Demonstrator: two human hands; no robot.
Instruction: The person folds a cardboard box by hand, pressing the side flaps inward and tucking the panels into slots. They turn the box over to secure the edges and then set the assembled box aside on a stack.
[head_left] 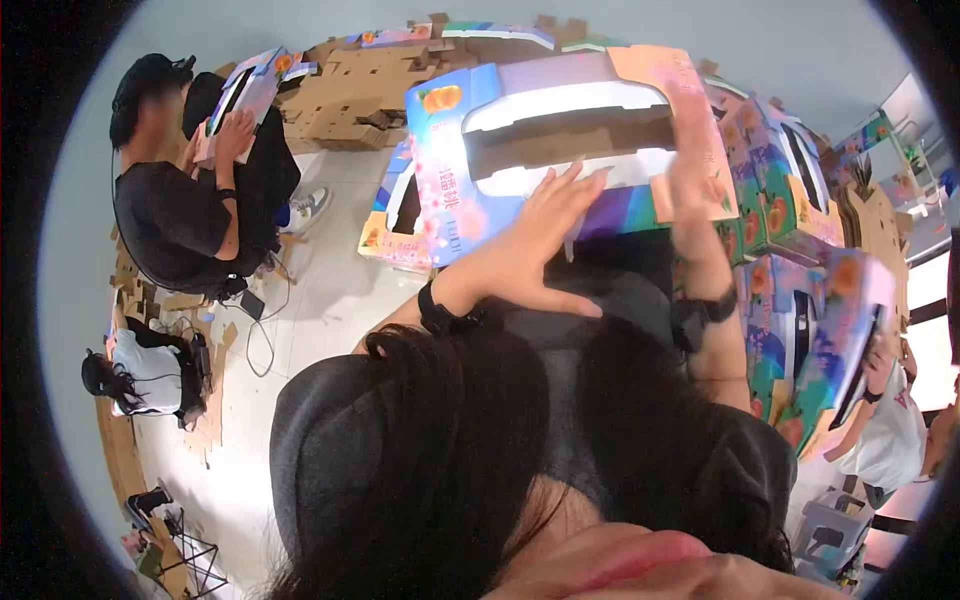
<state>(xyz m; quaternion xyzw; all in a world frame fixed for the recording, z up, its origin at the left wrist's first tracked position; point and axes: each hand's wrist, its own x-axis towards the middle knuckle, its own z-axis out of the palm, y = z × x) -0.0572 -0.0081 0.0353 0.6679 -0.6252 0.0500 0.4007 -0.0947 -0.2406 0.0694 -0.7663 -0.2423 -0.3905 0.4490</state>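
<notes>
A colourful printed carton [450, 190] with peach pictures and a wide opening in its top sits in front of my chest. My left hand [555, 225] is spread, its fingers over the near edge of the carton and its thumb pointing right. Nothing shows in its grasp. Over the carton's right end is my right hand [695, 190], smeared by motion, so its fingers cannot be made out. White inner flaps [570, 97] border the opening, and brown cardboard shows inside.
Another printed carton [400, 215] stands behind at left. Stacked cartons [775, 200] rise at right, where a co-worker [885, 430] holds one. Flat brown cardboard [355, 85] lies at the back. Two people work at left; a cable [262, 345] lies on the floor.
</notes>
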